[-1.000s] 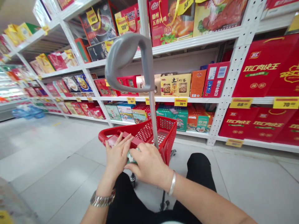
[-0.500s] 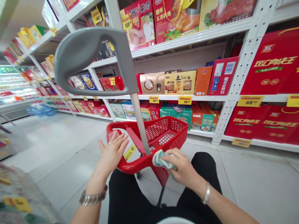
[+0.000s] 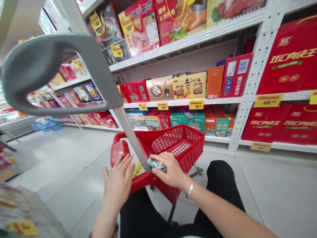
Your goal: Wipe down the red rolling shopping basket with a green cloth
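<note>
Along the near rim of a red mesh plastic shopping basket (image 3: pixel 142 182), the right hand (image 3: pixel 170 170) clamps a crumpled green-and-white cloth (image 3: pixel 156 164) against the glossy plastic, while the open left hand (image 3: pixel 117 185) stands apart, fingers spread.

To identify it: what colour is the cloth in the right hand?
The cloth looks green-and-white striped in the head view, under the right hand.

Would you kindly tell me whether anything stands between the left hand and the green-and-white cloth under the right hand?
Yes. The metal pole of the red shopping cart comes down onto the cart's frame between the left hand and the green-and-white cloth, right beside the cloth. A yellow label on the frame also lies between them.
</note>
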The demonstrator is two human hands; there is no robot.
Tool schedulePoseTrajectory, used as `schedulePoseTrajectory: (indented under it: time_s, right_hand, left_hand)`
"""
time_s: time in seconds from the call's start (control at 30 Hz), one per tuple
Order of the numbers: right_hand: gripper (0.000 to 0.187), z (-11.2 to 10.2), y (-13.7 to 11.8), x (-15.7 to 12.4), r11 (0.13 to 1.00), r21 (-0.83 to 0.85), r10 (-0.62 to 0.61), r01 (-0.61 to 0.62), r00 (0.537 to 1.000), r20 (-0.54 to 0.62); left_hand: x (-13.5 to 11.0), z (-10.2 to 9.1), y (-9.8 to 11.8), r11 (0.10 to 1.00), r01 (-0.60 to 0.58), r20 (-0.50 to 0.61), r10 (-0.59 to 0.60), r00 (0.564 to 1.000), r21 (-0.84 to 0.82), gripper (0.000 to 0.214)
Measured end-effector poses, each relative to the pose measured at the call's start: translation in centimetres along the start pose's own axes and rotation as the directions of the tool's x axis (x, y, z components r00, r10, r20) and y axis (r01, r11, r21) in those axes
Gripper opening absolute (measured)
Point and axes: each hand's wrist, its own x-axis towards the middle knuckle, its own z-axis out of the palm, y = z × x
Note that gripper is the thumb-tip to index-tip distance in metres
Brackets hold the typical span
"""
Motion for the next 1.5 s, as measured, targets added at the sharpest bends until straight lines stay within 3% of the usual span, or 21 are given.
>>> schedulePoseTrajectory:
  time_s: [0.07,0.13,0.23,0.3,0.43,0.6,0.73,0.83,1.03,1.17,1.27,1.33,1.4,1.5]
  right_hand:
    - [0.057,0.1,-0.4,-0.4,0.997,0.042,0.064,-0.064,0.998,0.001]
    - [0.061,0.2,-0.4,-0.3,0.993,0.019,0.119,-0.119,0.993,0.006]
    - [0.031,0.5,0.1,0.3,0.984,-0.116,0.137,-0.132,0.99,0.034]
    - [0.023,0.6,0.9,0.7,0.971,-0.205,0.133,-0.12,0.99,0.054]
    - [0.031,-0.7,4.2,0.8,0.895,-0.413,0.219,-0.169,0.973,0.075]
    - [0.033,-4.5,9.9,0.3,0.707,-0.66,0.366,-0.252,0.93,0.037]
    - [0.036,-6.9,13.1,0.8,0.608,-0.735,0.423,-0.299,0.906,-0.019]
    - [0.037,-7.3,14.0,1.1,0.582,-0.748,0.431,-0.32,0.901,-0.05]
    - [0.04,-5.3,12.9,0.1,0.592,-0.75,0.388,-0.296,0.92,-0.057]
    - [0.04,-3.1,10.7,-1.8,0.614,-0.737,0.281,-0.282,0.951,-0.13]
    - [0.039,-1.5,8.8,-3.1,0.65,-0.72,0.216,-0.244,0.967,-0.133]
    - [0.037,-0.5,7.6,-3.7,0.681,-0.704,0.176,-0.199,0.979,-0.106]
    - [0.033,0.3,6.6,-4.0,0.705,-0.691,0.146,-0.16,0.986,-0.08]
    - [0.029,1.4,5.2,-4.4,0.716,-0.686,0.122,-0.128,0.991,-0.057]
  left_hand:
    - [0.3,-0.1,-1.1,1.0,0.012,-0.027,-0.012,1.0,-0.013,0.049]
    - [0.6,-0.2,-1.9,0.999,0.033,-0.045,-0.035,0.998,-0.028,0.05]
    - [0.7,-0.3,-2.6,0.997,0.058,-0.035,-0.059,0.998,-0.042,0.051]
    - [0.7,-0.4,-2.6,0.997,0.061,-0.018,-0.062,0.998,-0.036,0.049]
    - [0.9,-0.4,-2.2,0.998,0.054,-0.002,-0.054,0.999,-0.016,0.044]
    - [1.5,-0.1,-2.2,0.996,0.079,-0.033,-0.08,0.996,-0.035,0.043]
    - [2.2,0.1,-2.4,0.993,0.091,-0.028,-0.093,0.995,-0.072,0.041]
    - [2.9,0.3,-2.8,0.99,0.098,-0.023,-0.101,0.995,-0.098,0.039]
    - [5.4,0.3,-6.1,0.97,0.189,-0.063,-0.201,0.978,-0.156,0.04]
    - [4.6,0.8,-7.6,0.973,0.197,-0.242,-0.221,0.945,-0.119,0.043]
    - [1.6,2.4,-6.4,0.989,0.145,-0.512,-0.129,0.849,-0.008,0.04]
    - [-0.4,3.8,-5.0,0.995,0.095,-0.612,-0.051,0.789,0.038,0.039]
    - [-1.4,4.8,-3.5,0.995,0.026,-0.619,0.036,0.785,0.091,0.035]
    - [-0.2,5.2,-1.7,0.992,-0.055,-0.514,0.106,0.851,0.112,0.037]
